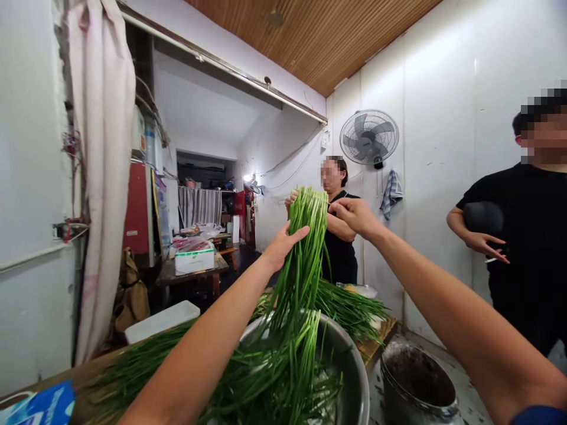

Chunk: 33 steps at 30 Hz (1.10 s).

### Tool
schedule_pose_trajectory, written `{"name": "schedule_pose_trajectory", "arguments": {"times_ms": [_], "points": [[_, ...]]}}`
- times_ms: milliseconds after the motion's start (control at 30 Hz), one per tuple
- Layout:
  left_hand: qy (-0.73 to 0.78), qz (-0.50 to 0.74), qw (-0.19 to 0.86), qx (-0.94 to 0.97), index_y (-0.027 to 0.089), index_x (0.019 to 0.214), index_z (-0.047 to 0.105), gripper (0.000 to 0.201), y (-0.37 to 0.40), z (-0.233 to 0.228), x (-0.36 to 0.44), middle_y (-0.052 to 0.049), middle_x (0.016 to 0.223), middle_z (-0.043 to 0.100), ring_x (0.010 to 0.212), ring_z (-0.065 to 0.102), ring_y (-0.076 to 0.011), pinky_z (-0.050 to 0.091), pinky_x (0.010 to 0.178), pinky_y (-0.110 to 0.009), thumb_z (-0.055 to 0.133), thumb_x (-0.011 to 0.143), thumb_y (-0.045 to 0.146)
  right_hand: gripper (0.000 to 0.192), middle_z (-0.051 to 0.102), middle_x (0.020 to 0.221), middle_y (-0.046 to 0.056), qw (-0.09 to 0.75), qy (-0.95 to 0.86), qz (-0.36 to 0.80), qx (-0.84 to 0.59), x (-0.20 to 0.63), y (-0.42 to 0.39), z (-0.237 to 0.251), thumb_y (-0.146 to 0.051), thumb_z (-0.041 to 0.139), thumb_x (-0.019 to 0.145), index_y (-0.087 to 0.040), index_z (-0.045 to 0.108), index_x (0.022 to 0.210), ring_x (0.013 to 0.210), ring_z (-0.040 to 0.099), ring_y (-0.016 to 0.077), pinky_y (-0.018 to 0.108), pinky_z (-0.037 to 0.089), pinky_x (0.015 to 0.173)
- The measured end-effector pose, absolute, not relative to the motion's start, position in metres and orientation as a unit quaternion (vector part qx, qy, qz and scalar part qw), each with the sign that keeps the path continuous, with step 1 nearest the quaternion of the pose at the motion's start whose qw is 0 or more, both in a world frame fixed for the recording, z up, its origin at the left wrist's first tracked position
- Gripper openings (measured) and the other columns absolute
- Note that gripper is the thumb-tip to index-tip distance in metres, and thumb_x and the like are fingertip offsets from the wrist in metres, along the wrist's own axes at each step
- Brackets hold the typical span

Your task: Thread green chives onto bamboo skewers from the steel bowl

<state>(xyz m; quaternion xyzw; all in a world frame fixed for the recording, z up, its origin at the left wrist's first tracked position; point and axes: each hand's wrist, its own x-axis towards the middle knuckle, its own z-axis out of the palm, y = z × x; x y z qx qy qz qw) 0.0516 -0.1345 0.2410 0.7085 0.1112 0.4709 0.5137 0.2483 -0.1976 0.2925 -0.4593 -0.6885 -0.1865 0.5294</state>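
- A wooden desk [384, 342] carries the greens, spread to the left and right of a wide metal basin [363, 386].
- Inside the basin, more long leaves [270, 383] lie in a loose tangle, a few pale stems pointing up.
- Above it hangs the thick bunch of greens [305, 260], pale stem ends uppermost, leaf tips drooping toward the basin. It looks light for its bulk, limp along the leaves and firmer at the stems; it is probably slick if damp and easily bruised. The best hold is likely just below the pale ends, firm enough to stop single stalks sliding out, without crushing.
- The left hand [287, 243] grips the bunch from the side, thumb across the front, the other fingers mostly hidden by the leaves.
- The right hand [353, 213] closes in a pinch at the bunch's upper right edge; whether a stalk is caught there cannot be told.
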Motion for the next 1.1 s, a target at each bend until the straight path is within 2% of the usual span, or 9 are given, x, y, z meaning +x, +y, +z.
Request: {"name": "schedule_pose_trajectory", "arguments": {"times_ms": [100,200,333,400,467,633,733,933,1100], "points": [[0.086,0.387,0.605,0.690,0.012,0.110,0.051,0.055,-0.131,0.234,0.063,-0.013,0.099,0.062,0.080,0.060,-0.0211,0.047,0.076,-0.037,0.067,0.065,0.038,0.029,0.059,0.062,0.002,0.542,-0.671,-0.208,-0.461,0.251,-0.188,0.318,-0.025,0.043,0.080,-0.008,0.066,0.075,0.054,0.048,0.0086,0.020,0.033,0.053],[0.056,0.284,0.676,0.677,0.009,0.107,0.053,0.051,-0.127,0.215,0.069,-0.015,0.096,0.062,0.081,0.060,-0.0223,0.047,0.073,-0.036,0.065,0.067,0.038,0.030,0.059,0.062,0.003,0.550,-0.653,-0.226,-0.470,0.258,-0.177,0.337,-0.025,0.042,0.081,-0.007,0.065,0.077,0.056,0.049,0.0091,0.021,0.034,0.055],[-0.004,0.211,0.741,0.638,0.014,0.115,0.048,0.054,-0.144,0.176,0.067,-0.007,0.078,0.062,0.076,0.060,-0.0198,0.046,0.071,-0.033,0.065,0.067,0.032,0.027,0.058,0.062,0.001,0.532,-0.649,-0.222,-0.497,0.275,-0.161,0.333,-0.026,0.043,0.084,-0.009,0.063,0.076,0.058,0.052,0.0102,0.023,0.038,0.058],[0.008,0.239,0.770,0.591,0.015,0.113,0.049,0.048,-0.161,0.155,0.059,-0.001,0.065,0.057,0.071,0.060,-0.0176,0.046,0.075,-0.034,0.063,0.070,0.028,0.024,0.057,0.063,0.000,0.504,-0.666,-0.202,-0.512,0.280,-0.150,0.313,-0.028,0.048,0.084,-0.010,0.060,0.074,0.058,0.052,0.0093,0.024,0.041,0.059],[0.056,0.268,0.786,0.555,0.015,0.107,0.051,0.039,-0.177,0.137,0.048,0.001,0.061,0.054,0.065,0.059,-0.0150,0.047,0.072,-0.034,0.062,0.072,0.026,0.025,0.058,0.068,-0.001,0.475,-0.688,-0.174,-0.521,0.279,-0.135,0.283,-0.032,0.049,0.084,-0.010,0.058,0.076,0.060,0.053,0.0088,0.025,0.045,0.061],[0.199,0.295,0.779,0.517,0.012,0.087,0.055,0.024,-0.205,0.108,0.025,-0.003,0.070,0.058,0.054,0.056,-0.0123,0.047,0.057,-0.029,0.064,0.070,0.026,0.027,0.059,0.076,0.001,0.429,-0.734,-0.104,-0.517,0.252,-0.097,0.204,-0.034,0.046,0.086,-0.010,0.058,0.084,0.065,0.056,0.0099,0.026,0.047,0.062],[0.258,0.331,0.768,0.484,0.011,0.073,0.053,0.014,-0.218,0.095,0.021,-0.003,0.066,0.057,0.047,0.050,-0.0086,0.046,0.052,-0.026,0.062,0.070,0.022,0.027,0.060,0.076,0.001,0.418,-0.746,-0.081,-0.512,0.236,-0.081,0.166,-0.034,0.045,0.086,-0.010,0.059,0.082,0.069,0.057,0.0108,0.028,0.047,0.067],[0.280,0.342,0.774,0.452,0.013,0.075,0.049,0.012,-0.238,0.072,0.028,-0.001,0.058,0.055,0.045,0.048,-0.0092,0.045,0.051,-0.027,0.057,0.074,0.023,0.031,0.061,0.073,0.001,0.396,-0.757,-0.044,-0.518,0.240,-0.071,0.115,-0.035,0.041,0.088,-0.011,0.060,0.081,0.068,0.057,0.0107,0.029,0.046,0.068],[0.313,0.360,0.768,0.427,0.015,0.075,0.046,0.011,-0.232,0.054,0.034,0.000,0.057,0.054,0.043,0.047,-0.0088,0.043,0.050,-0.026,0.055,0.075,0.020,0.031,0.060,0.076,0.002,0.388,-0.741,-0.055,-0.546,0.245,-0.065,0.104,-0.037,0.042,0.087,-0.011,0.059,0.082,0.070,0.057,0.0115,0.030,0.045,0.069]]}}
